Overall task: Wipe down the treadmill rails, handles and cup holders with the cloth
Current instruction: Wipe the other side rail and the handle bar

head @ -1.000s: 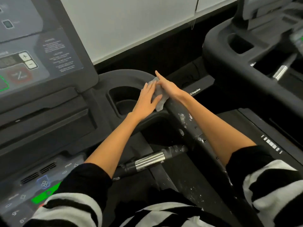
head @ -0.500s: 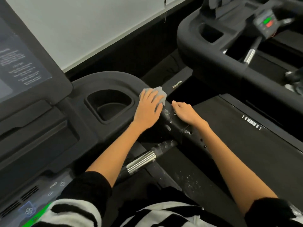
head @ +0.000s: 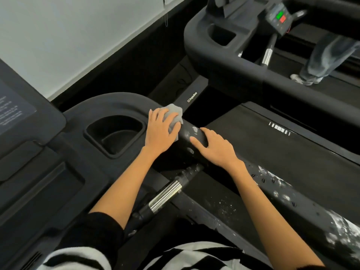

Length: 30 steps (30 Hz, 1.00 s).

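Observation:
My left hand (head: 161, 129) lies flat on a small grey cloth (head: 174, 112) and presses it onto the top of the black right-hand rail (head: 288, 190), where the rail meets the console. My right hand (head: 214, 147) rests on the same rail just behind it, fingers spread over the top. White specks and smears cover the rail further back. Left of the cloth is a deep black cup holder (head: 115, 133). A chrome-and-black pulse handle (head: 165, 195) sticks out below my arms.
The console screen (head: 17, 112) rises at the left. The belt (head: 214, 207) below carries white specks. A second treadmill (head: 243, 61) stands at the right, with its own cup holder, a lit control panel (head: 280, 16) and a person's leg and shoe (head: 319, 61) on its belt.
My right hand let go of the cloth and moved back onto the rail. My left hand now presses the cloth alone. My view swung to the right.

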Each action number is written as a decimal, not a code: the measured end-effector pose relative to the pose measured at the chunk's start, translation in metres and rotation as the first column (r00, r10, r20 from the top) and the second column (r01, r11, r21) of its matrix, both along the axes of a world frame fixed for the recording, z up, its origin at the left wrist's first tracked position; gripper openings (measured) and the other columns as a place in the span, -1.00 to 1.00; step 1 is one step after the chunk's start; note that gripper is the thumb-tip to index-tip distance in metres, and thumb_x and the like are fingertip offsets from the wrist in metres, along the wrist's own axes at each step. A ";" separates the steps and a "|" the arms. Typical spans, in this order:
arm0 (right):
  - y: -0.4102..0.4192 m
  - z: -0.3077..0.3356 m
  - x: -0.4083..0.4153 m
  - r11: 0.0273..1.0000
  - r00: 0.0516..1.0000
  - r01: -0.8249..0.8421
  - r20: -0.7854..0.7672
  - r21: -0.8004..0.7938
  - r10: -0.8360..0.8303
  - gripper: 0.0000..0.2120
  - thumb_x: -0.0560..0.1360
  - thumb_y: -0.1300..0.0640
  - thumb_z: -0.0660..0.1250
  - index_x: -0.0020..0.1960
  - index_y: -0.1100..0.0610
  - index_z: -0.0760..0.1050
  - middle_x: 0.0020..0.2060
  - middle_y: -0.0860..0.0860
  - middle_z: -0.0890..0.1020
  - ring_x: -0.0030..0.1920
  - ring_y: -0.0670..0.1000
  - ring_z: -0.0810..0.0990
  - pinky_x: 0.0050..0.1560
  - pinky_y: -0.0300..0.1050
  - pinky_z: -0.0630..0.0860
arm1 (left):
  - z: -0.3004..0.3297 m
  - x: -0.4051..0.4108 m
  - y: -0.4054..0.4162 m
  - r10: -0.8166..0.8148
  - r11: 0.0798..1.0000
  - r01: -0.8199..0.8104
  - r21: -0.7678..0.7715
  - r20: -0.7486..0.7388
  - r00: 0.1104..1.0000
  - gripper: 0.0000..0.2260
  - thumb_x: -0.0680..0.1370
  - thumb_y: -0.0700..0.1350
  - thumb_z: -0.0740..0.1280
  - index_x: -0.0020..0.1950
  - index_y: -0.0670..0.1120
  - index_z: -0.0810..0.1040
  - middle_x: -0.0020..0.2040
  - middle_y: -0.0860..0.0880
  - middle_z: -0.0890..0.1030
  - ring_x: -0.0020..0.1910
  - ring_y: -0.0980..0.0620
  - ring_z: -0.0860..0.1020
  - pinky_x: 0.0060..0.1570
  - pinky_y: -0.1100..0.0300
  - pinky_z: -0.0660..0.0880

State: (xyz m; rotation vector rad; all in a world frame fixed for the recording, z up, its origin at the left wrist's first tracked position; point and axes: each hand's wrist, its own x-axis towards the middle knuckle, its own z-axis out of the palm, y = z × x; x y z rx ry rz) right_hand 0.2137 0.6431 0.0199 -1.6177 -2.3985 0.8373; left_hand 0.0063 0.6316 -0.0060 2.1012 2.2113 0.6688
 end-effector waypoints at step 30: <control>-0.028 -0.015 0.026 0.956 0.989 0.055 0.114 0.289 -0.092 -0.26 0.45 -0.36 0.26 0.47 0.05 0.24 0.37 -0.05 0.43 0.34 0.01 0.41 0.27 0.02 0.33 | -0.008 -0.007 0.003 -0.114 0.990 0.119 0.071 -0.061 0.992 -0.61 0.57 0.11 0.10 0.25 -0.06 0.49 0.19 -0.09 0.49 0.24 -0.10 0.41 0.45 -0.15 0.09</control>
